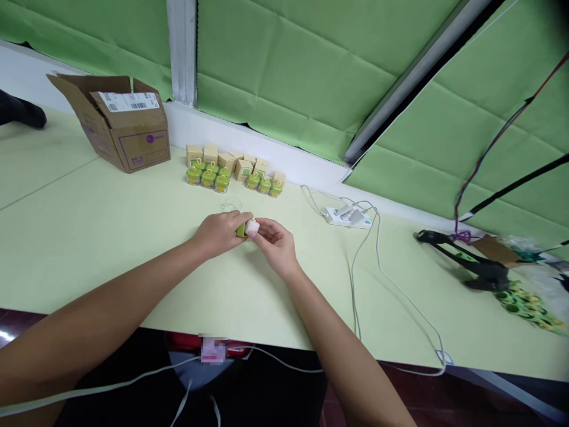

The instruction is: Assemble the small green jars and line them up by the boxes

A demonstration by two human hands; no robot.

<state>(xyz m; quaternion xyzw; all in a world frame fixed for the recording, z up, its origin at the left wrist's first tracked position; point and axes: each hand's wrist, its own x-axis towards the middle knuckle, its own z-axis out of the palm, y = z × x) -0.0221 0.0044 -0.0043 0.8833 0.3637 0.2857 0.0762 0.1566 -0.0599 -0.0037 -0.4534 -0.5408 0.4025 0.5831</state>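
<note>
Both my hands meet over the pale green table (111,237), holding one small green and white item (247,228) between them. My left hand (220,232) is closed round its green end. My right hand (273,237) pinches its white end with thumb and fingertips. Just beyond the hands lies a small clear plastic piece (231,203). Farther back stand several small green and yellow containers (208,177) in clear cases, with several small tan cardboard boxes (226,159) behind them.
An open brown cardboard box (120,127) stands at the back left. A white power strip (349,216) with cables sits to the right. A black tool (471,264) and green and yellow packaging (528,305) lie at the far right. Green sheets cover the wall.
</note>
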